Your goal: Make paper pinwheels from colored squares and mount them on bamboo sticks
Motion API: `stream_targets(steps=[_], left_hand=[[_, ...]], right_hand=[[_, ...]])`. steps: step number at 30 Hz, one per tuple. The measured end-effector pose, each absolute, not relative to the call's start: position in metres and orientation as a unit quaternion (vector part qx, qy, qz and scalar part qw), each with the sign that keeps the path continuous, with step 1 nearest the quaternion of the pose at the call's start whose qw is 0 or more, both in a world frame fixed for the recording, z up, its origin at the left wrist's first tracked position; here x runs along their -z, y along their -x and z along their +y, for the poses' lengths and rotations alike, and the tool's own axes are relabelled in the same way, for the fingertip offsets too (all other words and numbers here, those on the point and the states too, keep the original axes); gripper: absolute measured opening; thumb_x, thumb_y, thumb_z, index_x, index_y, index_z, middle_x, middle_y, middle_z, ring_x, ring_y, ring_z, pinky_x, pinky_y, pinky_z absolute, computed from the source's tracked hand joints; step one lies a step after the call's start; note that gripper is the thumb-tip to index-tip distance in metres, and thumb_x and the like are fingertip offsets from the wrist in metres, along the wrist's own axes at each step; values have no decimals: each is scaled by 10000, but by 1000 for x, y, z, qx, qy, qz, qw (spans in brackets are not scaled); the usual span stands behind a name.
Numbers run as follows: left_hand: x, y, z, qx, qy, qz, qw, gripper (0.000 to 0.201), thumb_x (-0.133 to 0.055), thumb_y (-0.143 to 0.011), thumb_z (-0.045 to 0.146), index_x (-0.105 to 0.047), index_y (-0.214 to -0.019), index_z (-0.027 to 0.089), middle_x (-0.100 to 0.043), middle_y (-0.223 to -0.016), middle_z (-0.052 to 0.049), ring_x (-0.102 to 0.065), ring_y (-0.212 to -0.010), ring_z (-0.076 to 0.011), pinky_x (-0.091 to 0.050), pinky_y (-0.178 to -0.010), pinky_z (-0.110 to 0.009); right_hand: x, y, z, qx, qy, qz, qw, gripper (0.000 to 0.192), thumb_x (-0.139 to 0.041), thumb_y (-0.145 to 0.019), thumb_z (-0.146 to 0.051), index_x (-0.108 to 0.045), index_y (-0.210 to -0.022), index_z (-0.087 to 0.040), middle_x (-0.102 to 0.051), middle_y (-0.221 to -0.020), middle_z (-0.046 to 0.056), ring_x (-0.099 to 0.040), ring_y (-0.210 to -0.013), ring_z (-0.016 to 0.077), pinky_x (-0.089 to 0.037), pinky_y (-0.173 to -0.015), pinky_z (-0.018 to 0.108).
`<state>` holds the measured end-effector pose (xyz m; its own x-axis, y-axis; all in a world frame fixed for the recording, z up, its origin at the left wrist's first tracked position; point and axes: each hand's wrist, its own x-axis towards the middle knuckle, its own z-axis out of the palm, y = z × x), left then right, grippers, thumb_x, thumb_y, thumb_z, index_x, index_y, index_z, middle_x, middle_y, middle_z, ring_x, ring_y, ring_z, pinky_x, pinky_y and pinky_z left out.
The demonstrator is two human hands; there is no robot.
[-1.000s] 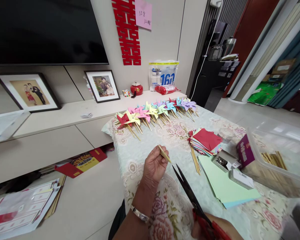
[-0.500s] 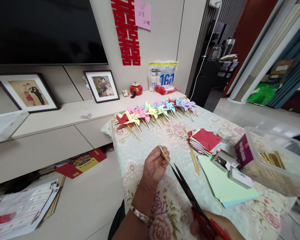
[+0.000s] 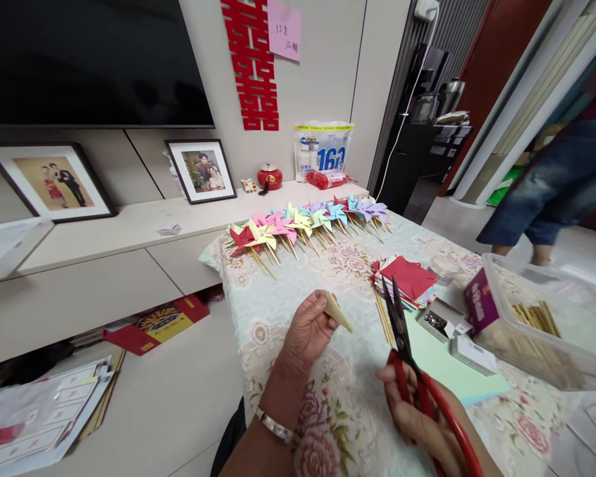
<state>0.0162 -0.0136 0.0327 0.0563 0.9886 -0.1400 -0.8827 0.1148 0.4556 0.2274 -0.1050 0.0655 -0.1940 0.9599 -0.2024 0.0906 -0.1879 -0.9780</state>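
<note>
The left hand (image 3: 306,329) pinches a small folded yellow paper piece (image 3: 338,311) between thumb and fingertips, held above the floral tablecloth (image 3: 298,278). The right hand (image 3: 417,417) has its fingers through the red handles of the scissors (image 3: 402,338) — blades slightly parted, pointing up toward the stack of coloured paper squares (image 3: 407,278). A row of paper pinwheels (image 3: 302,222) lies beyond — well apart.

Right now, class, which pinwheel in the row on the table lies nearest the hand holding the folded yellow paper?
The red pinwheel at the row's left end. It lies closest to the left hand; the purple pinwheel at the far right end lies farthest off.
</note>
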Motion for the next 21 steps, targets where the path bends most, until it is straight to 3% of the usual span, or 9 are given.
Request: stream_targets(steps=[3, 6, 10, 17, 21], left_hand=[[-34, -17, -14, -647, -132, 219, 719, 336, -914, -610, 176, -638, -797, 143, -639, -742, -2, -595, -637, -95, -454, -503, -163], [-36, -19, -14, -647, -140, 219, 717, 379, -929, -583, 155, -657, -847, 143, -666, -776, -6, -624, -667, -105, -483, -545, -179], [-35, -20, -12, -645, -162, 224, 713, 445, -919, -592, 143, -691, -974, 131, -695, -843, -25, -641, -699, -115, -507, -586, -196], [-32, -21, -12, -608, -207, 262, 720, 318, -894, -625, 161, -675, -854, 132, -674, -808, -29, -652, -715, -141, -517, -608, -227], [-32, -22, -12, -613, -228, 276, 704, 337, -895, -660, 261, -689, -898, 139, -679, -866, -45, -641, -720, -143, -510, -587, -237]], right_hand=[[-78, -208, -79, -537, 505, -534, 414, 523, -840, -652, -584, -725, -978, -191, -672, -799, 48, -642, -719, 215, -540, -667, 313], [-87, -190, -56, -498, 491, -540, 469, 526, -864, -631, -556, -699, -974, -193, -693, -897, 57, -633, -737, 196, -545, -717, 318], [-80, -173, -36, -446, 482, -576, 488, 465, -839, -706, -482, -678, -1036, -196, -677, -841, 26, -599, -724, 188, -518, -705, 308], [-46, -164, -23, -403, 471, -564, 545, 413, -788, -757, -372, -657, -1096, -176, -631, -810, 3, -583, -689, 165, -497, -664, 288], [-43, -167, -23, -389, 485, -559, 548, 419, -761, -772, -375, -650, -1119, -168, -617, -787, -2, -568, -668, 155, -499, -636, 280]])
